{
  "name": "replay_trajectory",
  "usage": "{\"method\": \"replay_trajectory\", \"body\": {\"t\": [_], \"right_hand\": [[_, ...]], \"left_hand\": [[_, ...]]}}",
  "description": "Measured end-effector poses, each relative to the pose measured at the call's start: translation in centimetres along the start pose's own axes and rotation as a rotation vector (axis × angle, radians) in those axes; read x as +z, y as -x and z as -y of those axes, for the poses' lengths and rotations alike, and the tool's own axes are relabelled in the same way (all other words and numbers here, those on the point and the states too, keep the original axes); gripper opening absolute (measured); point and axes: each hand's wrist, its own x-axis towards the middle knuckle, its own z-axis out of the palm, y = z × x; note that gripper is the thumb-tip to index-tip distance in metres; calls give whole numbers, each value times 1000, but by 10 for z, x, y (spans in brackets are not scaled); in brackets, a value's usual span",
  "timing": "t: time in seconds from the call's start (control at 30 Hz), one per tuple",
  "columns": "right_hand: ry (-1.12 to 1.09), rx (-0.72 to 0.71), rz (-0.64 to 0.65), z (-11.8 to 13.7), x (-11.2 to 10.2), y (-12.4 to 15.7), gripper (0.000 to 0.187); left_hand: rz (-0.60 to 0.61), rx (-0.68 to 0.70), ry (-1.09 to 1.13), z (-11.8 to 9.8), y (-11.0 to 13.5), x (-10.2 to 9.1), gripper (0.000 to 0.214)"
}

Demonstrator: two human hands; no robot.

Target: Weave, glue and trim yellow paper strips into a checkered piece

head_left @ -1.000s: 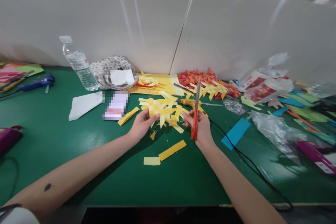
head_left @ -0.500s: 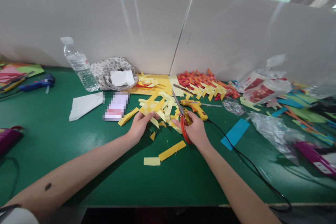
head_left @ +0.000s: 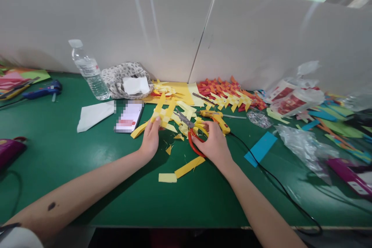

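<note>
Between the fingers of my left hand (head_left: 150, 136) is a woven yellow paper piece (head_left: 163, 114), its strips sticking out on several sides. My right hand (head_left: 217, 142) grips scissors (head_left: 190, 123) with one red and one yellow handle. Their blades are parted and point left, close to the paper strips. Pale yellow paper scraps (head_left: 186, 109) lie behind and under the blades. A yellow strip (head_left: 189, 167) and a short pale strip (head_left: 167, 178) rest on the green table nearer me. Just beyond my right hand lies a yellow glue gun (head_left: 215, 117).
A phone (head_left: 129, 116), a white paper sheet (head_left: 95, 115) and a water bottle (head_left: 90, 71) are on the left. Finished red and yellow paper fish (head_left: 223, 93) line the back by the partition. On the right are a blue strip (head_left: 260, 148), a plastic bag (head_left: 303, 147) and a black cord (head_left: 274, 181).
My right hand has turned the scissors from pointing up to pointing left, and the blades have parted. My left hand has tilted the woven paper upright and shifted slightly left.
</note>
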Motion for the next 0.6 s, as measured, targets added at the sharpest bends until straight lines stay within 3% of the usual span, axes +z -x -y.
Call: {"method": "replay_trajectory", "body": {"t": [0.13,0.27,0.33,0.43,0.6], "right_hand": [[-239,18,-98,8,-7,2,37],[-628,84,133,17,-6,6,40],[-701,136,206,19,-3,8,34],[-754,216,185,18,0,7,27],[-907,412,146,14,-1,2,31]], "left_hand": [[120,124,-123,-5,7,4,25],[284,122,-192,-7,12,7,31],[405,136,-231,-7,15,7,29],[583,192,-372,-9,20,7,22],[686,243,-449,-16,23,5,20]]}}
